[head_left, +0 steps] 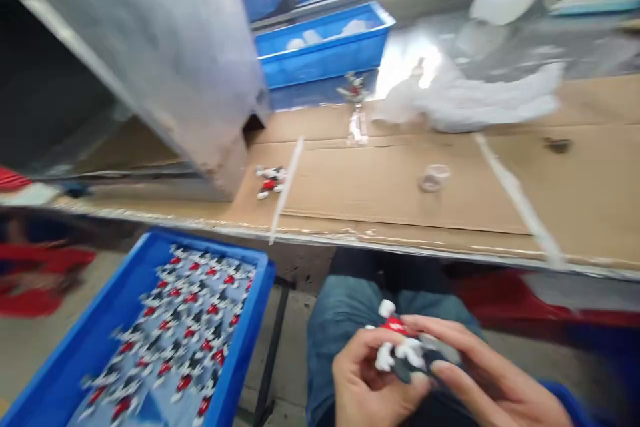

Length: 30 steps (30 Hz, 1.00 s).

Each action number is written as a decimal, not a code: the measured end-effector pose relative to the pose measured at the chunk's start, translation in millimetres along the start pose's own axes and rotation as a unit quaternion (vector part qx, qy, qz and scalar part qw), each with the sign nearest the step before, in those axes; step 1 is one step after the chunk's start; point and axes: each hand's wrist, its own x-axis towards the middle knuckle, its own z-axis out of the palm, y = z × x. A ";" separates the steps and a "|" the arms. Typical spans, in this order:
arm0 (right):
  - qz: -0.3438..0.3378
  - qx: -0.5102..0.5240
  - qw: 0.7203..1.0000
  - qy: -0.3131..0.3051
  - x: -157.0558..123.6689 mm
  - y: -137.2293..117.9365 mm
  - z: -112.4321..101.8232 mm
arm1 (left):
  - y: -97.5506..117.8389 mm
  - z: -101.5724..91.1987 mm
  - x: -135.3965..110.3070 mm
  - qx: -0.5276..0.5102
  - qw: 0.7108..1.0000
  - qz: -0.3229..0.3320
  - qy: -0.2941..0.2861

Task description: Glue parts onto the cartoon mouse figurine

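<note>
A small toy figurine in white, black and red is held over my lap, between both hands. My left hand grips its lower side, with thumb and fingers closed around it. My right hand pinches the dark and grey end from the right. Fingers cover part of the figurine, so its full shape is hidden. Down to the left, a blue crate holds several rows of similar figurines. One more figurine lies on the cardboard-covered table near its left side.
A grey metal housing rises at the table's left. Behind stands a blue bin with white pieces. A small figure on a clear stand, a tape roll and white plastic sheeting lie across the table.
</note>
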 end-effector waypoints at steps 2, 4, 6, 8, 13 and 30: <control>0.015 0.009 1.000 -0.017 0.3 -1.2 -8.5 | 2.0 -2.1 6.6 0.013 1.000 0.001 0.008; -0.007 0.030 0.999 -0.016 2.0 -2.9 -11.0 | -1.7 -4.5 9.4 0.026 1.000 -0.007 0.014; -0.070 0.030 0.997 -0.018 3.0 -5.1 -11.3 | -6.4 -7.2 8.8 0.033 0.999 -0.008 0.014; -0.140 0.013 0.990 -0.025 2.8 -6.9 -11.8 | -10.3 -9.8 8.1 0.038 0.999 -0.008 0.014; -0.224 -0.030 0.973 -0.045 2.1 -6.6 -14.9 | -16.4 -13.8 10.9 0.050 0.998 0.002 0.031; -0.093 0.004 0.995 -0.018 4.9 0.4 -11.5 | -12.3 -17.9 0.7 0.315 0.943 0.102 0.037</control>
